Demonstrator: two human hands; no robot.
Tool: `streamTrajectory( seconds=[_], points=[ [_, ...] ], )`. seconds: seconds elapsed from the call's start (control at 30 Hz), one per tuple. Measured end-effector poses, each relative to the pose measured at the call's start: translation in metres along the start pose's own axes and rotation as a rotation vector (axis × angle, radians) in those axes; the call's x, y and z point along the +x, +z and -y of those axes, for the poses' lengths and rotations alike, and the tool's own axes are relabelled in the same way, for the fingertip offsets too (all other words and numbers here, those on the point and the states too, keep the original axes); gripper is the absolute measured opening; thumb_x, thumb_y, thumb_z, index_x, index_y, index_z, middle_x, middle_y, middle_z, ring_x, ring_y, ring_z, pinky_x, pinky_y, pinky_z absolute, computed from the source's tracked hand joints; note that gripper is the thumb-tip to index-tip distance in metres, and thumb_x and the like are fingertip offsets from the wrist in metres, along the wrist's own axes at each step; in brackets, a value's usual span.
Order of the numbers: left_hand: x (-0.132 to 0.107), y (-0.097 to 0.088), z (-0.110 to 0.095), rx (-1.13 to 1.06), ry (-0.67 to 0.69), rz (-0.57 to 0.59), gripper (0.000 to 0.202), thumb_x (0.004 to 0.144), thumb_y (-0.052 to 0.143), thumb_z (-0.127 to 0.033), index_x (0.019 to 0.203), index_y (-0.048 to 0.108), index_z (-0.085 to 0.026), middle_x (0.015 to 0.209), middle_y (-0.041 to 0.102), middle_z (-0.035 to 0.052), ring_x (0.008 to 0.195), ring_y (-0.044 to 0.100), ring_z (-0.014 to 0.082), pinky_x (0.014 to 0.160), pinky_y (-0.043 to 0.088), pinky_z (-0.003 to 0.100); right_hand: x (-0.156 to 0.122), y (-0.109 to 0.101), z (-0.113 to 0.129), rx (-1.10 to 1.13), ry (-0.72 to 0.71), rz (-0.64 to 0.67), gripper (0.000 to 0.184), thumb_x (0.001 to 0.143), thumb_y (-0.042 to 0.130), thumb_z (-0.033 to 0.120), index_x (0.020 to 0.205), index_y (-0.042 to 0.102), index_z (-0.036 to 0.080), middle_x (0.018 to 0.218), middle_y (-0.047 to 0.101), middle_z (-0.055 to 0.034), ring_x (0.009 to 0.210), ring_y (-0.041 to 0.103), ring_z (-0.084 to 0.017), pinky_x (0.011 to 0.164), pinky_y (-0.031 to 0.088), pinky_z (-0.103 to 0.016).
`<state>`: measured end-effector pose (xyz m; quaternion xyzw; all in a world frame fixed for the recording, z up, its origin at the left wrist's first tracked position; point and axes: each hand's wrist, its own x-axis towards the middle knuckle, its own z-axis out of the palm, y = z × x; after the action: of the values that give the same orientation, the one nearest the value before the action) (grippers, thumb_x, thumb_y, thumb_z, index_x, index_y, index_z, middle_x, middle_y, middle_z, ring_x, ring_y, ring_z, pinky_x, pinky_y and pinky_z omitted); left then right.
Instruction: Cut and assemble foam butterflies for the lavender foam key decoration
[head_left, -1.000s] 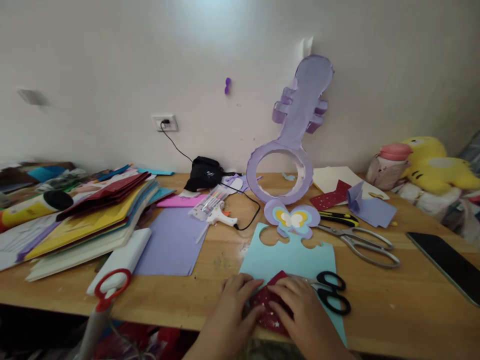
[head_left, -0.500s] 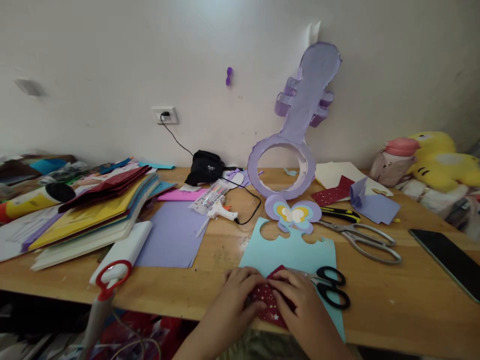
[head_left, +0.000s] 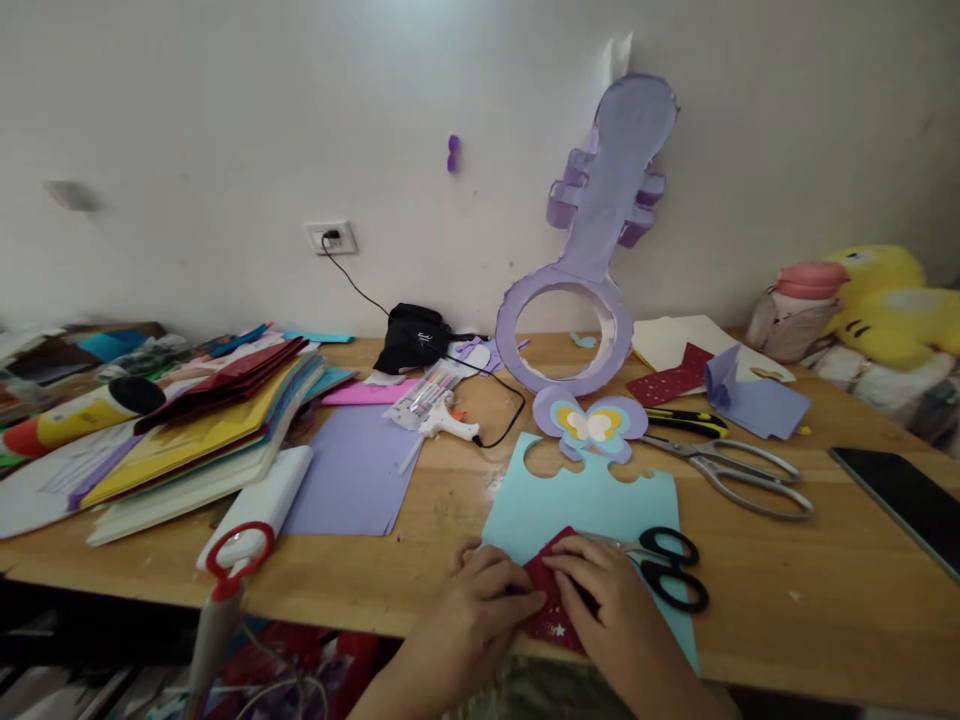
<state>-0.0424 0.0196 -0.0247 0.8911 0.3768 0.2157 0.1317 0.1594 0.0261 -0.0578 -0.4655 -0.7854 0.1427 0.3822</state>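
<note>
Near the table's front edge, both my hands hold a folded piece of dark red star-printed paper (head_left: 556, 625). My left hand (head_left: 487, 600) grips its left side, thumb and fingers closed on it. My right hand (head_left: 596, 590) presses on its right side with bent fingers, hiding part of it. Beneath lies a light blue sheet (head_left: 585, 495) with rounded cut-outs along its far edge. Black-handled scissors (head_left: 671, 570) rest beside my right hand, their blades partly covered by it. A layered paper butterfly (head_left: 590, 425) lies just beyond the blue sheet.
Large metal scissors (head_left: 739, 475), a yellow-black cutter (head_left: 686, 422) and a phone (head_left: 900, 510) lie to the right. A purple guitar-shaped cutout (head_left: 622, 180) leans on the wall. A white glue gun (head_left: 450, 422), purple sheets (head_left: 349, 475) and stacked coloured paper (head_left: 202, 420) are leftward.
The left thumb and fingers have come closer together over the red paper, covering more of its left part. The whole view has shifted slightly.
</note>
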Motion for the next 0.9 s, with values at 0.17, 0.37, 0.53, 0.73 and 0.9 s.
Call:
streamTrajectory(
  seconds=[0.17, 0.37, 0.53, 0.73, 0.9],
  points=[
    [-0.004, -0.002, 0.000, -0.013, 0.014, 0.046, 0.032, 0.094, 0.050, -0.013, 0.110, 0.071, -0.030, 0.096, 0.075, 0.0011, 0.091, 0.065, 0.0153, 0.095, 0.041, 0.036, -0.001, 0.001, -0.003, 0.020, 0.010, 0.041, 0.023, 0.084, 0.055, 0.013, 0.093, 0.074, 0.023, 0.100, 0.073, -0.0075, 0.094, 0.069, -0.024, 0.083, 0.056, -0.037],
    [-0.003, -0.014, -0.003, -0.209, -0.028, 0.078, 0.039, 0.087, 0.048, -0.006, 0.110, 0.072, -0.027, 0.105, 0.074, 0.0036, 0.097, 0.065, 0.0182, 0.098, 0.038, 0.041, -0.001, 0.001, -0.001, -0.007, 0.017, 0.061, 0.019, 0.079, 0.065, 0.014, 0.093, 0.074, 0.023, 0.104, 0.073, -0.0081, 0.097, 0.067, -0.027, 0.084, 0.055, -0.040],
    [0.005, -0.017, -0.003, -0.343, -0.205, 0.052, 0.019, 0.089, 0.057, -0.018, 0.086, 0.075, -0.024, 0.097, 0.074, 0.0031, 0.095, 0.063, 0.0192, 0.091, 0.040, 0.037, -0.001, -0.001, 0.003, -0.019, 0.047, 0.082, 0.021, 0.076, 0.067, 0.013, 0.093, 0.074, 0.024, 0.104, 0.072, -0.0078, 0.098, 0.067, -0.028, 0.085, 0.054, -0.042],
    [0.016, -0.010, 0.003, -0.380, -0.376, 0.094, 0.012, 0.080, 0.065, -0.008, 0.076, 0.068, -0.019, 0.084, 0.072, -0.0006, 0.088, 0.063, 0.0169, 0.087, 0.039, 0.033, -0.001, 0.001, 0.002, -0.020, 0.082, 0.107, 0.022, 0.074, 0.068, 0.011, 0.092, 0.074, 0.023, 0.104, 0.072, -0.0073, 0.099, 0.066, -0.028, 0.087, 0.053, -0.044],
    [0.017, -0.008, 0.005, -0.391, -0.428, 0.114, 0.017, 0.074, 0.060, -0.002, 0.074, 0.065, -0.018, 0.086, 0.071, -0.0006, 0.090, 0.061, 0.0172, 0.089, 0.036, 0.034, 0.000, 0.001, 0.004, 0.002, 0.136, 0.125, 0.024, 0.072, 0.070, 0.009, 0.092, 0.075, 0.023, 0.105, 0.072, -0.0080, 0.101, 0.065, -0.029, 0.089, 0.051, -0.046]
  ],
)
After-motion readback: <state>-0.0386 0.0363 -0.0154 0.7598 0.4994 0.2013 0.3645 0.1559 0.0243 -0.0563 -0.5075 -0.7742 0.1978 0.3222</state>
